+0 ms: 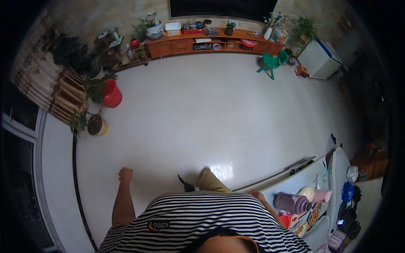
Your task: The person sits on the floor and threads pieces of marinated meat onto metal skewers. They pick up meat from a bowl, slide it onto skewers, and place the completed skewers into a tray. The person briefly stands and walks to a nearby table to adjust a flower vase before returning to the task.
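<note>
My left hand (126,174) is held out over the pale tiled floor (196,110). Its fingers are loosely curled and no object shows in it. My right hand (258,195) is low beside the striped shirt (202,212), by the near edge of a light table (275,186). Its fingers are partly hidden, so I cannot tell whether it touches the table. On that table, a purple vacuum flask (289,202) lies nearest to my right arm, with a pink container (322,196) beyond it. A red container (286,220) is partly covered by my forearm.
Ahead along the wall runs a wooden TV cabinet (180,46). A green child's chair (272,61) stands before its right end, near a white cabinet (319,60). To the left are a red bucket (112,93) and a potted plant (97,125). A grey sofa (338,167) borders the table.
</note>
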`<state>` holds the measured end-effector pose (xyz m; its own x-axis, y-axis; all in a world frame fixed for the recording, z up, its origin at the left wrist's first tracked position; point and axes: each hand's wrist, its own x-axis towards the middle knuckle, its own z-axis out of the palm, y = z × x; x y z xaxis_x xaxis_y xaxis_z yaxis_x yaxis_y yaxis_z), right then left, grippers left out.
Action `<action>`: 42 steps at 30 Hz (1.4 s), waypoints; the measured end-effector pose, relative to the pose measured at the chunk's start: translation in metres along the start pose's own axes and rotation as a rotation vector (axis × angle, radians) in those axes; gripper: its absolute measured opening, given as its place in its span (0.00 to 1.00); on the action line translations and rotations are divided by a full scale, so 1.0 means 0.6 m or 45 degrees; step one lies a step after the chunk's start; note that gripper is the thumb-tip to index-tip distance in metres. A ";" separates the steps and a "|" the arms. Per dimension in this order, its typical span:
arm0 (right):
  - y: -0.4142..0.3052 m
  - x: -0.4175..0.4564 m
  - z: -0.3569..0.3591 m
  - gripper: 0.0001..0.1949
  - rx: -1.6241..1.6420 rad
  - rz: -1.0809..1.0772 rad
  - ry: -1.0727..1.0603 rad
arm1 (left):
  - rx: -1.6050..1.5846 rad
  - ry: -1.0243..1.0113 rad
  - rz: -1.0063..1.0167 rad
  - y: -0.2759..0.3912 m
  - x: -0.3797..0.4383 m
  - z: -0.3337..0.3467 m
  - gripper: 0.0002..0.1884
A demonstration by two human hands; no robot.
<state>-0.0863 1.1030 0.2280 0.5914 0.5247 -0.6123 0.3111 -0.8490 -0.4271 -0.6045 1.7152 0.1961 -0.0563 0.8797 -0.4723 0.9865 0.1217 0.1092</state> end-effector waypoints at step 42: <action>-0.560 1.251 -0.500 0.15 0.058 0.170 -0.120 | -0.125 0.032 0.795 1.389 1.172 -0.355 0.18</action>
<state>0.4766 1.7632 0.1115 0.5521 0.4126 -0.7246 0.1988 -0.9091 -0.3662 0.1457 2.5329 0.1413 0.5207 0.8088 -0.2733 0.8160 -0.3773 0.4379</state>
